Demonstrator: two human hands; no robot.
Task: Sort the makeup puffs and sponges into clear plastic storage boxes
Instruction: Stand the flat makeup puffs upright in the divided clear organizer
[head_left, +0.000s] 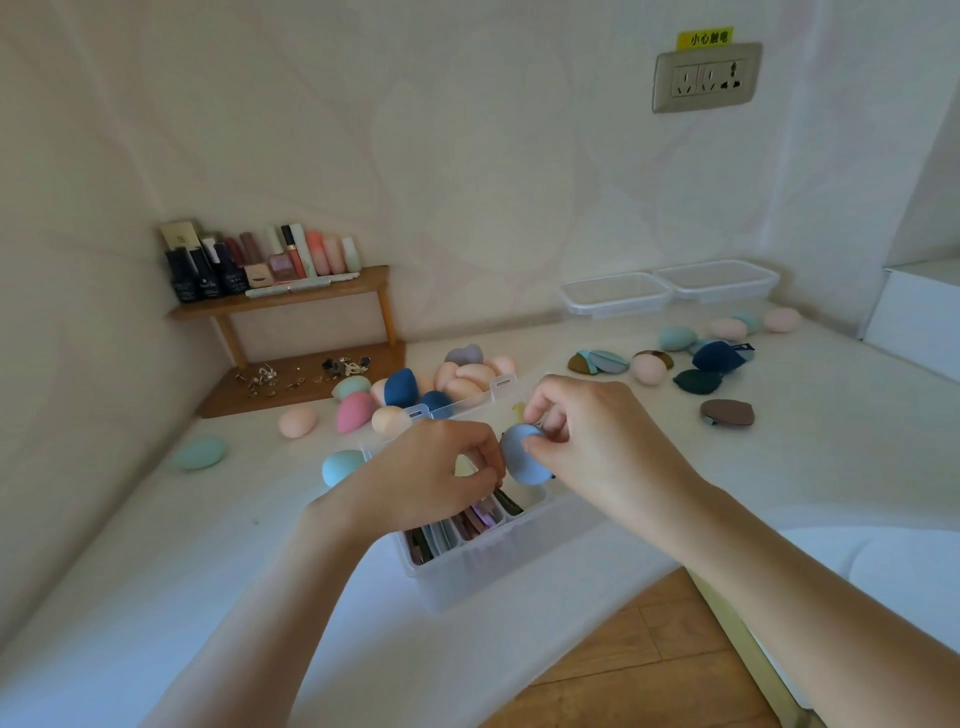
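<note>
A clear plastic storage box (467, 566) stands on the white counter in front of me, with several flat puffs upright in a row inside. My right hand (587, 436) pinches a light blue puff (519, 454) above the box. My left hand (431, 473) reaches into the box beside that puff, fingertips pressed against the stored puffs; whether it grips one is hidden. Egg-shaped sponges (462, 382) lie piled behind the box, and more flat puffs (719, 358) lie at the right.
Two clear boxes (618, 296) stand against the wall at the back right. A wooden shelf (280, 301) with cosmetics fills the left corner, small jewellery (301, 374) on its base. Loose sponges (200, 452) lie on the left. The counter's edge and wooden floor (639, 660) are below right.
</note>
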